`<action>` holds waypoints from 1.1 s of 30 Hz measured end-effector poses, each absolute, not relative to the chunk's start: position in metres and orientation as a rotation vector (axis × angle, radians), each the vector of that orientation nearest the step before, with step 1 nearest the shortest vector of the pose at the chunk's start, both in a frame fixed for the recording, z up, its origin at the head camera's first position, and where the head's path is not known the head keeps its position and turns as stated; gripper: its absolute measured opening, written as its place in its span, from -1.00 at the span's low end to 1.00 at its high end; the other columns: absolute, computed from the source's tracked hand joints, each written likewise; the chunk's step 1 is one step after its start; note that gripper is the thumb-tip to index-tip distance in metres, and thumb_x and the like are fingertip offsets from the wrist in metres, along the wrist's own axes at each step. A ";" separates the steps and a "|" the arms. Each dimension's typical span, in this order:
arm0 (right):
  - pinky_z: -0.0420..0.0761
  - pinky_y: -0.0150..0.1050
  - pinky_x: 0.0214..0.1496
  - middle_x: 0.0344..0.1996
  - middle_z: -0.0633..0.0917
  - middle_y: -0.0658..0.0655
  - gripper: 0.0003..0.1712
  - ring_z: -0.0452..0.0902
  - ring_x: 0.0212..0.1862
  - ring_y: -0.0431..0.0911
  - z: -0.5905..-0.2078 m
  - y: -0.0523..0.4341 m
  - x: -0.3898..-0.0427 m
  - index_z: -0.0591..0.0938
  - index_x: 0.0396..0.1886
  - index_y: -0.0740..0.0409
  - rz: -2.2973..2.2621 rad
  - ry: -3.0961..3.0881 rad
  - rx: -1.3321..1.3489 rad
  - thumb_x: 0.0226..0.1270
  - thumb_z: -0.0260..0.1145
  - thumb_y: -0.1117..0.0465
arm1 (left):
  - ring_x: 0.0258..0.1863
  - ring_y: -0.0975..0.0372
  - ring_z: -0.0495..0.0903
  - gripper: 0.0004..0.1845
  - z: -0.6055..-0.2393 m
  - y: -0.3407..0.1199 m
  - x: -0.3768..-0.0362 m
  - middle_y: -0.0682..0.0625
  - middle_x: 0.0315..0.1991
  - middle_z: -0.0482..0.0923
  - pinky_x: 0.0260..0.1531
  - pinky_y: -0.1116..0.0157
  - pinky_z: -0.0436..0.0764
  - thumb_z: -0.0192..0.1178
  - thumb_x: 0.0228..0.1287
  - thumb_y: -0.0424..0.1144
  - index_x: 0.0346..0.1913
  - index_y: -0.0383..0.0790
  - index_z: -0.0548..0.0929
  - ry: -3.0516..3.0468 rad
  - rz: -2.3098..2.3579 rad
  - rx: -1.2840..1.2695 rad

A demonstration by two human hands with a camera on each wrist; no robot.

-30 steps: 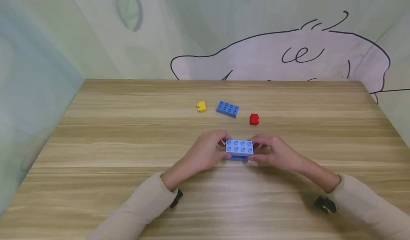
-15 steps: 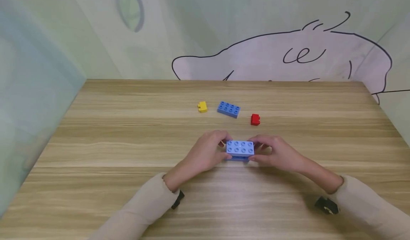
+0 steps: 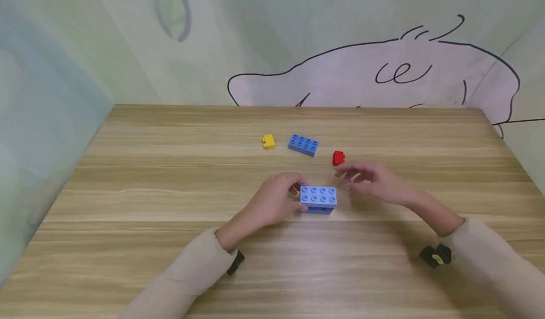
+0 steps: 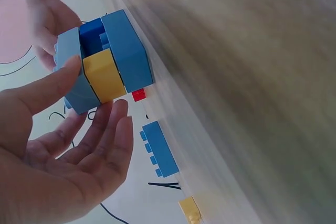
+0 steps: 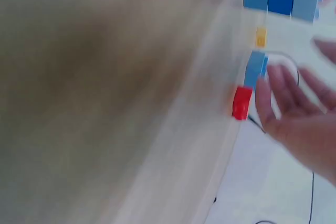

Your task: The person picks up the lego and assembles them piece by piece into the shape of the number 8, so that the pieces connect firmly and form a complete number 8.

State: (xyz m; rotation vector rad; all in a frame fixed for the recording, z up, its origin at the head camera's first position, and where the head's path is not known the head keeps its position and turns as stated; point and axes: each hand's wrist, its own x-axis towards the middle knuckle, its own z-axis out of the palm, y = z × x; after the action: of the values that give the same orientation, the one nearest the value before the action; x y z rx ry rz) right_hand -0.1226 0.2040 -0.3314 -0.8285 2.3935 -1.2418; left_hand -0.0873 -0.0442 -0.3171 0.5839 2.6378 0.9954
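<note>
A stack of toy building bricks (image 3: 318, 197) stands on the table, a long light blue brick on top. In the left wrist view, a yellow brick (image 4: 105, 74) and a darker blue brick (image 4: 92, 36) sit between that top brick and a long blue bottom brick (image 4: 127, 51). My left hand (image 3: 276, 200) holds the stack's left end between thumb and fingers. My right hand (image 3: 376, 184) is apart from the stack, off its right side, with loosely bent fingers and nothing held. Its fingertips are close to a small red brick (image 3: 338, 158), which lies on its side.
Behind the stack, a long blue brick (image 3: 303, 145) lies studs up on the wooden table (image 3: 170, 177). A small yellow brick (image 3: 268, 142) lies on its side to the left of it. A wall with a line drawing (image 3: 383, 68) rises at the table's back edge.
My right hand has let go of the stack's right end and moved away, right and toward the red brick. The left hand and the stack have stayed in place.
</note>
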 end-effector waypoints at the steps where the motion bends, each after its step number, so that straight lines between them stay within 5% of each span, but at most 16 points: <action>1: 0.53 -0.12 -0.04 -0.04 0.56 0.26 -0.54 0.49 -0.08 0.03 -0.331 0.206 -0.127 0.45 0.11 0.35 -1.236 2.437 -0.796 0.17 0.25 0.41 | -0.26 0.21 0.52 -0.61 -0.317 -0.044 -0.087 0.00 -0.26 0.56 -0.25 0.37 0.50 0.42 -0.10 -0.32 -0.13 -0.26 0.58 2.636 0.994 0.585; 13: 0.48 -0.03 -0.03 0.01 0.49 0.29 -0.40 0.42 -0.03 0.10 -0.341 0.206 -0.161 0.36 0.20 0.32 -1.018 2.620 -0.470 0.16 0.32 0.28 | -0.24 0.23 0.52 -0.61 -0.316 -0.045 -0.089 0.01 -0.23 0.57 -0.24 0.38 0.50 0.41 -0.07 -0.32 -0.10 -0.24 0.58 2.620 0.983 0.573; 33: 0.49 -0.22 -0.23 -0.30 0.57 0.17 -0.66 0.43 -0.23 0.01 -0.341 0.195 -0.159 0.54 -0.11 0.31 -0.956 2.637 -0.493 0.10 0.35 0.31 | -0.25 0.22 0.53 -0.60 -0.316 -0.045 -0.089 -0.01 -0.21 0.57 -0.26 0.37 0.51 0.41 -0.07 -0.32 -0.09 -0.24 0.58 2.606 0.981 0.566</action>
State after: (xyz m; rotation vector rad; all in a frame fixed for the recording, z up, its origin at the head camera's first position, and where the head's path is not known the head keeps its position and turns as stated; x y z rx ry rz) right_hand -0.1592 0.1955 -0.3410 -0.4929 2.6366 -0.9558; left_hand -0.0892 -0.0453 -0.3161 0.5662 2.6058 0.9806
